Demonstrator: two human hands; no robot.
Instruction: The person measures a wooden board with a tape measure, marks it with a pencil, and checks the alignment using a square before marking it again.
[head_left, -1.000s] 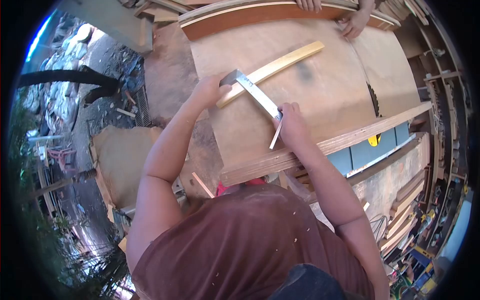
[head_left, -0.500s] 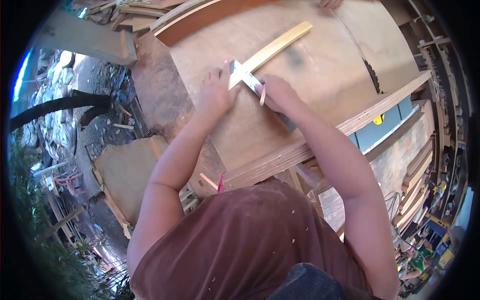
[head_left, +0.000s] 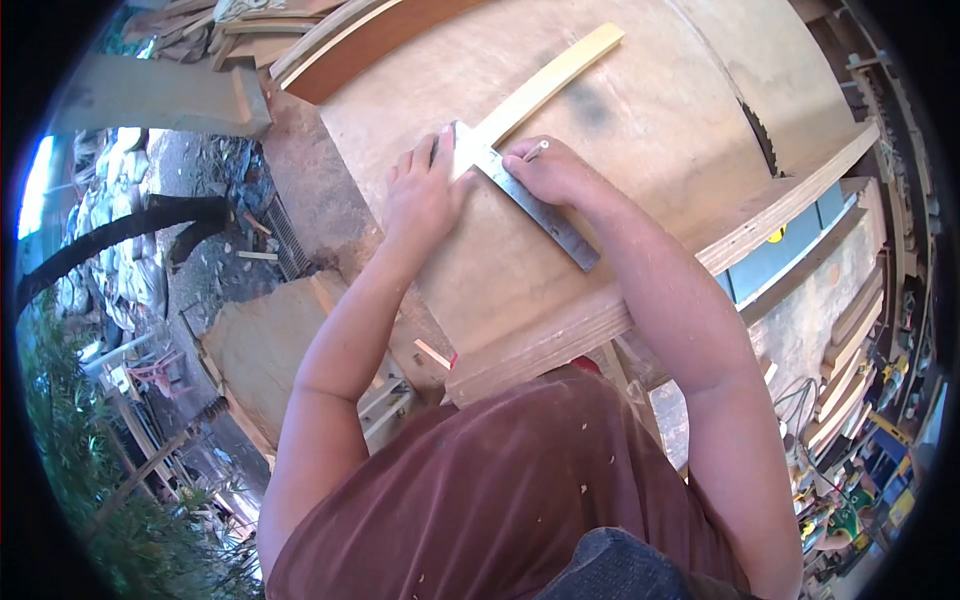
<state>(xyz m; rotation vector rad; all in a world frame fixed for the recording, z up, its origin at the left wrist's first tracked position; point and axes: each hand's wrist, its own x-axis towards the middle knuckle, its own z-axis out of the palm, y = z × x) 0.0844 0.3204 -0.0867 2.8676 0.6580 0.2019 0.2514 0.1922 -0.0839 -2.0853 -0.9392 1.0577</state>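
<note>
A pale wood strip (head_left: 560, 78) lies on the plywood tabletop (head_left: 480, 265), its near end under my left hand (head_left: 422, 195). That hand is closed around the strip and the head of a metal try square (head_left: 560, 228), whose blade crosses the strip and runs toward the table's front edge. My right hand (head_left: 552, 175) pinches a pencil (head_left: 538, 150) with its end tilted up, close beside the blade and the strip. The pencil's tip is hidden by the fingers.
A toothed saw blade (head_left: 760, 140) stands in a slot at the right of the tabletop. A brown board (head_left: 350, 50) edges the far left side, and a thick plywood rail (head_left: 780, 205) the front. Scrap wood (head_left: 190, 30) is piled behind.
My right hand has shifted up along the square, and the pencil has swung from pointing down to tilting up. More of the blade shows. A person's hand at the top edge is gone from view.
</note>
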